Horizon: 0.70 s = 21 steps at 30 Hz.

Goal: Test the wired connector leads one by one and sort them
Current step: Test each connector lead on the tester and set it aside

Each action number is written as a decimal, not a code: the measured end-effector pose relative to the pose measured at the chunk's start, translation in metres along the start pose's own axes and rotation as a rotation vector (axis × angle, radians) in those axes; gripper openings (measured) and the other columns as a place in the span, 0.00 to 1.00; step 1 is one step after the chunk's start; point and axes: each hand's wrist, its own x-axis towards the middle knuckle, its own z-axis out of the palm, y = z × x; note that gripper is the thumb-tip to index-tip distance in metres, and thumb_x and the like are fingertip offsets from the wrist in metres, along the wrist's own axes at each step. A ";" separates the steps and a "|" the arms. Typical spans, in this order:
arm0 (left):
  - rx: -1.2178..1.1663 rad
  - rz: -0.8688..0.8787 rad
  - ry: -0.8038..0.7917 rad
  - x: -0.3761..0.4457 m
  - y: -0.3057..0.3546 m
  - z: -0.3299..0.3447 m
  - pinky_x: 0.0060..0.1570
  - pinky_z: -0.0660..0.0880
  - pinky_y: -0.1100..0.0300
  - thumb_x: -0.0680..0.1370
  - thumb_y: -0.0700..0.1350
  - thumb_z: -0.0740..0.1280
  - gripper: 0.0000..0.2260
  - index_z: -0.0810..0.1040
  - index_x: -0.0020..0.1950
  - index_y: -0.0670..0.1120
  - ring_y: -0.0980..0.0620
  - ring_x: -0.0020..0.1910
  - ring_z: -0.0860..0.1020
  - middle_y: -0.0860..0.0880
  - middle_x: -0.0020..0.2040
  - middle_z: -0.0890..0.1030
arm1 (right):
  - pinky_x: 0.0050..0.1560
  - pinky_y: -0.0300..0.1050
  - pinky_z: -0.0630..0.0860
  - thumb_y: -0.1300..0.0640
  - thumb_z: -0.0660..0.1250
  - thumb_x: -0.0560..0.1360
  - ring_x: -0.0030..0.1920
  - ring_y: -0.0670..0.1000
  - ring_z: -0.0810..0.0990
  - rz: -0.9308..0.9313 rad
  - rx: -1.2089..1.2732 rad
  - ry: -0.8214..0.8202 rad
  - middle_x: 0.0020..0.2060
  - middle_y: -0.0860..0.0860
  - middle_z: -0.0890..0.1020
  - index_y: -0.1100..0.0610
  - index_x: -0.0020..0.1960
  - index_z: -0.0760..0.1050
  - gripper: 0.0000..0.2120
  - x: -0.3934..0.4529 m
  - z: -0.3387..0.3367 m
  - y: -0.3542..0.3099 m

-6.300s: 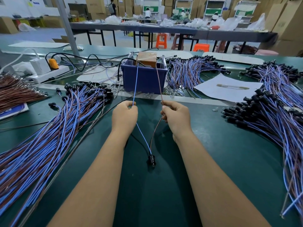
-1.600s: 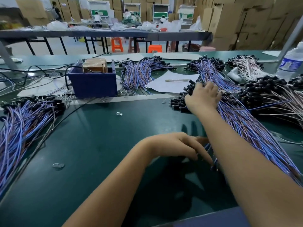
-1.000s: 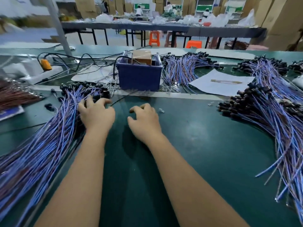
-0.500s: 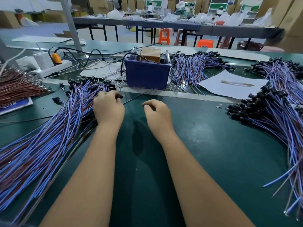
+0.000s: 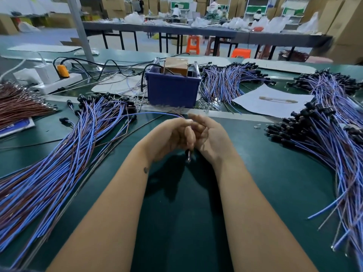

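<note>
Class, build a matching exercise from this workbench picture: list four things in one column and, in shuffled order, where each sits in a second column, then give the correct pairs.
Things
1. dark blue plastic bin
2. white power strip with an orange plug
3. white paper sheet with a pen on it
4. bundle of brown wires

Places
A. far left edge of the green bench
B. right of the bin, between wire piles
C. centre, just beyond both hands
D. back left, beside black cables

Pairs: 1-C, 2-D, 3-B, 4-A
</note>
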 end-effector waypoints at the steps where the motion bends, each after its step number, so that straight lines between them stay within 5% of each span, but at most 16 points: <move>1: 0.028 -0.074 -0.059 -0.001 -0.001 0.000 0.42 0.65 0.55 0.75 0.51 0.58 0.21 0.77 0.25 0.44 0.47 0.34 0.72 0.45 0.29 0.76 | 0.30 0.41 0.75 0.56 0.59 0.81 0.32 0.52 0.78 -0.020 -0.043 0.038 0.33 0.55 0.81 0.61 0.48 0.76 0.11 0.001 0.001 0.002; 5: 0.139 -0.253 -0.393 -0.004 0.000 0.003 0.43 0.71 0.60 0.75 0.53 0.55 0.23 0.82 0.30 0.44 0.50 0.36 0.76 0.46 0.33 0.79 | 0.31 0.36 0.76 0.64 0.61 0.80 0.26 0.46 0.76 -0.088 0.013 0.114 0.29 0.52 0.80 0.61 0.45 0.76 0.07 0.004 -0.003 0.002; 8: 0.166 -0.260 -0.453 -0.005 0.001 0.001 0.47 0.73 0.63 0.77 0.53 0.55 0.23 0.85 0.36 0.46 0.54 0.44 0.79 0.48 0.42 0.83 | 0.27 0.36 0.71 0.63 0.58 0.82 0.24 0.45 0.71 -0.137 -0.010 0.134 0.25 0.50 0.78 0.62 0.48 0.76 0.09 0.006 -0.006 0.001; 10: 0.121 -0.231 -0.282 -0.003 0.001 -0.004 0.47 0.76 0.63 0.78 0.52 0.58 0.21 0.84 0.33 0.46 0.54 0.47 0.81 0.48 0.43 0.84 | 0.25 0.36 0.64 0.58 0.58 0.83 0.21 0.45 0.64 -0.156 -0.085 0.139 0.22 0.48 0.72 0.61 0.48 0.77 0.11 0.008 -0.007 0.001; 15: 0.077 -0.119 0.505 0.012 -0.008 -0.013 0.32 0.75 0.64 0.81 0.48 0.60 0.17 0.80 0.34 0.47 0.53 0.38 0.80 0.50 0.35 0.81 | 0.23 0.36 0.55 0.50 0.53 0.83 0.20 0.46 0.58 -0.163 -0.312 0.138 0.20 0.49 0.65 0.60 0.46 0.77 0.19 0.011 -0.002 0.005; 17: 0.021 -0.081 0.625 0.018 -0.012 -0.014 0.30 0.74 0.65 0.82 0.46 0.60 0.13 0.81 0.41 0.48 0.55 0.37 0.78 0.51 0.37 0.80 | 0.23 0.37 0.57 0.54 0.54 0.82 0.20 0.45 0.61 -0.187 -0.442 0.148 0.20 0.50 0.67 0.60 0.43 0.78 0.18 0.011 0.002 0.008; 21: 0.063 0.045 0.617 0.020 -0.018 -0.006 0.35 0.75 0.62 0.81 0.43 0.61 0.10 0.82 0.47 0.47 0.55 0.37 0.79 0.51 0.39 0.82 | 0.22 0.32 0.63 0.62 0.57 0.80 0.20 0.40 0.68 -0.270 -0.587 0.110 0.19 0.46 0.72 0.60 0.35 0.78 0.18 0.010 0.011 0.019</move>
